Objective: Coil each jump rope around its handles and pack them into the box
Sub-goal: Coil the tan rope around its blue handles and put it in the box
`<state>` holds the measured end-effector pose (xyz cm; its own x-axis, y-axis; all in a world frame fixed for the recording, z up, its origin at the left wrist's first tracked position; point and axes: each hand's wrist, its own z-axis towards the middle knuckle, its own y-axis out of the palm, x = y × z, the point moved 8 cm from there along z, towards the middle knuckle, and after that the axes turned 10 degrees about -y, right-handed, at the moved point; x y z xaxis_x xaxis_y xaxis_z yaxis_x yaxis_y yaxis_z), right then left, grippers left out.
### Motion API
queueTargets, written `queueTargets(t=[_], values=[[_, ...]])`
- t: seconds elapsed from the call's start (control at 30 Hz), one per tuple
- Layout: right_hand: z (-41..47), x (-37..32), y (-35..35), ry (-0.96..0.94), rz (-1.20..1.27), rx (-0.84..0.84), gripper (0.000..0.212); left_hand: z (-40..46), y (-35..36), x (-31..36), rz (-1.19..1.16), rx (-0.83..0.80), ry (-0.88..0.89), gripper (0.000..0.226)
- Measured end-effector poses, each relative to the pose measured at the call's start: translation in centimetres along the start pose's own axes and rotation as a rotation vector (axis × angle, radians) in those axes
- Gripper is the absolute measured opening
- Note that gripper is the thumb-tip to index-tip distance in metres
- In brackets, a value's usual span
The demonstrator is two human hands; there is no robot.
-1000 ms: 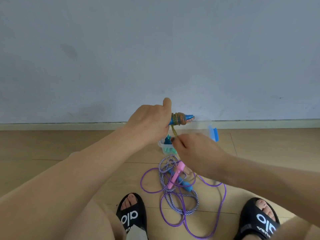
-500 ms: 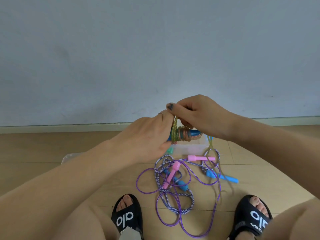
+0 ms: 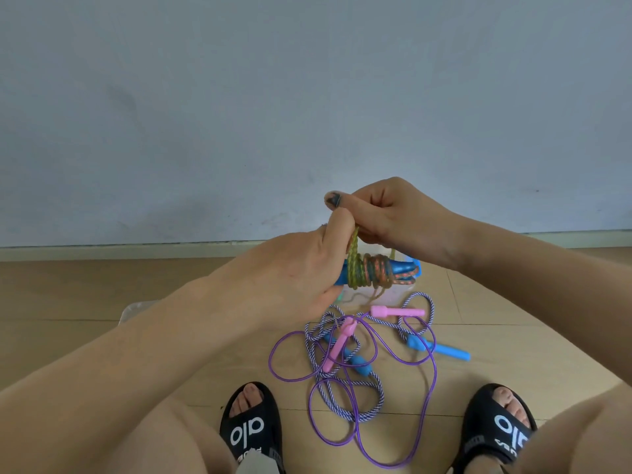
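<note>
Rope (image 3: 367,272) part-coiled on blue handles, held above box (image 3: 386,295). Left hand (image 3: 297,278) grips handles; right hand (image 3: 386,213) fingers pinch strand. Risk: slack pinch, coils slip loose; tail may snag floor ropes.

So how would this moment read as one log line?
step: coiling | left hand: grips blue handles | right hand: pinches yellow-green rope | floor: purple rope, striped rope uncoiled
</note>
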<state>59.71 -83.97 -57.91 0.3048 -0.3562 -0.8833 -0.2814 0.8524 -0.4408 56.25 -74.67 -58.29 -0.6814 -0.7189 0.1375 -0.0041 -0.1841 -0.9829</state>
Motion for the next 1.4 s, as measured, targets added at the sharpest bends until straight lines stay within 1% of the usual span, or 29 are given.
queueTargets(t=[0.1,0.17,0.23,0.3,0.4,0.43,0.47,0.5,0.53,0.6,0.67,0.77,0.83,0.87,0.93,1.0,1.07,1.13,1.23,1.33,1.37,1.4], values=[[0.0,0.4,0.0,0.024,0.063,0.0,0.056,0.0,-0.3,0.2,-0.044,0.018,0.011,0.038],[0.1,1.8,0.2,0.086,0.075,0.006,0.055,-0.1,-0.7,0.2,-0.068,0.051,0.017,0.044],[-0.2,3.4,1.3,0.145,0.067,-0.035,0.053,-0.3,-0.9,0.3,-0.051,0.068,0.027,0.044],[-0.7,4.9,2.6,0.189,0.051,-0.095,0.05,-0.5,-0.3,0.4,-0.028,0.049,0.041,0.044],[-1.3,5.9,4.0,0.234,0.033,-0.146,0.062,-0.6,0.7,0.6,-0.032,0.001,0.052,0.05],[-1.3,6.4,4.1,0.246,0.047,-0.154,0.063,-0.5,0.8,0.4,-0.056,-0.018,0.03,0.049],[-1.3,7.3,4.1,0.28,0.073,-0.141,0.056,-0.4,0.9,0.2,-0.089,-0.037,-0.003,0.047],[-1.5,8.1,3.8,0.347,0.095,-0.118,0.043,-0.3,0.9,-0.2,-0.127,-0.053,-0.036,0.043],[-1.8,8.7,3.7,0.401,0.12,-0.096,0.037,-0.1,0.9,-0.3,-0.16,-0.057,-0.054,0.039],[-2.3,8.9,3.9,0.427,0.232,-0.084,0.037,0.4,0.8,-0.5,-0.186,-0.032,-0.058,0.033],[-2.5,8.9,4.1,0.423,0.212,-0.06,0.039,1.1,0.6,-1.6,-0.193,0.001,-0.126,0.028],[-3.0,9.4,4.5,0.522,0.212,0.032,0.054,2.0,0.6,-3.8,-0.175,0.009,-0.248,0.026],[-3.4,8.9,4.6,0.489,0.213,0.097,0.057,2.4,1.3,-4.7,-0.166,-0.032,-0.32,0.023],[-3.6,8.3,4.4,0.457,0.163,0.125,0.057,2.5,1.7,-5.2,-0.153,-0.053,-0.362,0.022],[-4.3,6.9,4.2,0.361,-0.081,0.114,0.054,2.8,2.6,-6.5,-0.062,-0.1,-0.438,0.021],[-4.6,5.1,4.8,0.267,-0.291,0.033,0.047,3.0,3.3,-7.5,0.049,-0.15,-0.481,0.022],[-4.3,3.5,4.7,0.174,-0.393,0.016,0.045,3.0,4.0,-7.4,0.134,-0.181,-0.451,0.022],[-3.4,2.4,3.5,0.107,-0.475,0.049,0.048,3.0,4.6,-6.5,0.211,-0.191,-0.376,0.023],[-2.3,1.3,1.0,0.017,-0.6,0.122,0.05,3.0,4.9,-5.0,0.264,-0.195,-0.267,0.026],[-1.3,0.8,-1.0,-0.005,-0.558,0.176,0.052,3.1,4.4,-4.0,0.301,-0.202,-0.19,0.024],[-1.0,1.0,-1.4,-0.001,-0.518,0.179,0.054,3.1,4.1,-3.7,0.314,-0.182,-0.17,0.026],[-0.6,1.1,-1.8,0.004,-0.481,0.174,0.056,3.1,3.8,-3.4,0.325,-0.159,-0.149,0.034]])
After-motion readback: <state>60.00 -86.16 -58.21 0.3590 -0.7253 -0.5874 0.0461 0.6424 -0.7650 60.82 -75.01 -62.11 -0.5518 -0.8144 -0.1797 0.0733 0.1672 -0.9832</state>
